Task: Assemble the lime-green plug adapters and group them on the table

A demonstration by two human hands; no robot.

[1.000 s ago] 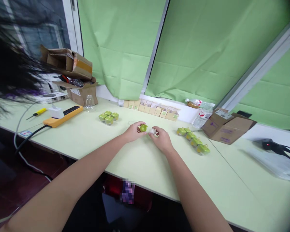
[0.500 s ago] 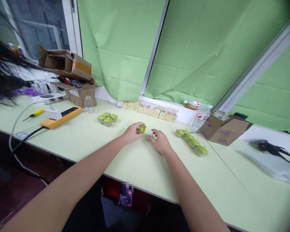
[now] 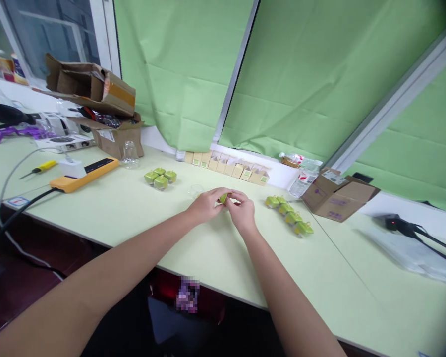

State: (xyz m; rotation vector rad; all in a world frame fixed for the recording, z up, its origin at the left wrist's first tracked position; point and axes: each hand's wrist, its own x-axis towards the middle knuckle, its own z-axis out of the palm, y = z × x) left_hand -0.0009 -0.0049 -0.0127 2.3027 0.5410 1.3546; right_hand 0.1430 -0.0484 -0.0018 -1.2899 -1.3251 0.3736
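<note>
Above the pale table, my left hand [image 3: 207, 205] has its fingers closed around a small green lid-like piece [image 3: 223, 198]. My right hand [image 3: 242, 210] meets it from the other side, thumb and fingers closed on the same green piece. Fingers cover most of that piece, and whatever lies behind it is hidden. A clear round plastic cup [image 3: 196, 189] rests just behind my left hand. To the left sits a cluster of green-topped clear containers [image 3: 161, 182]. A row of similar containers [image 3: 293, 217], with thin yellow loops on top, runs along the right.
Small beige house-shaped boxes [image 3: 238, 170] line the wall. On the left are an orange power strip [image 3: 91, 173], a yellow screwdriver [image 3: 44, 166], a clear glass [image 3: 130, 154] and stacked cardboard boxes [image 3: 117, 136]. A bottle [image 3: 302, 183] and an opened carton [image 3: 336, 196] stand at right.
My right hand has moved left and up to meet my left hand at the green piece. The dark hair at the left edge has gone out of view.
</note>
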